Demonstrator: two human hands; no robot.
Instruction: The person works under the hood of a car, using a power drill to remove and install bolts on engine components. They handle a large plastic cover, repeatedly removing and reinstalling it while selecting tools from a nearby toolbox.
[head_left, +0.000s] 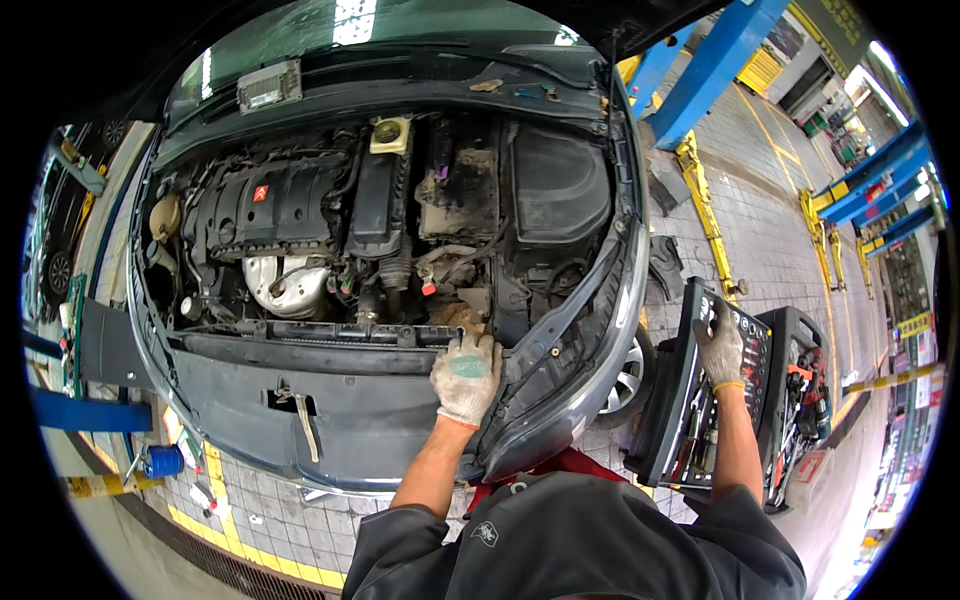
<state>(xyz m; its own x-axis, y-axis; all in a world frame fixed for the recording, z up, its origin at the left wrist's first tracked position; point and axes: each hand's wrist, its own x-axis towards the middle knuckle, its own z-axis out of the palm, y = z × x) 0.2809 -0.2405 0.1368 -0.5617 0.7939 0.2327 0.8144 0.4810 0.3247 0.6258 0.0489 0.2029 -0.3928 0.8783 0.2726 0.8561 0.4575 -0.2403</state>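
Observation:
My left hand (467, 378), in a pale knit glove with a green patch on its back, lies on the front edge of the engine bay. Its fingers stretch forward over the dark crossmember (400, 335); their tips are partly hidden. Out to the right, my right hand (722, 350), gloved too, is over an unfolded black tool case (668, 400). Its fingers are apart among rows of sockets (760, 345), and I see nothing held. Ahead lie the black engine cover (290, 205), a silver heat shield (285, 287) and a dirty battery area (460, 200).
A grey control module (269, 87) sits at the windscreen base, with small loose parts near it. Beyond the fender are a front wheel (627, 375) and blue lift posts (715, 70) with yellow arms. A second tool tray (805, 390) holds a drill and pliers.

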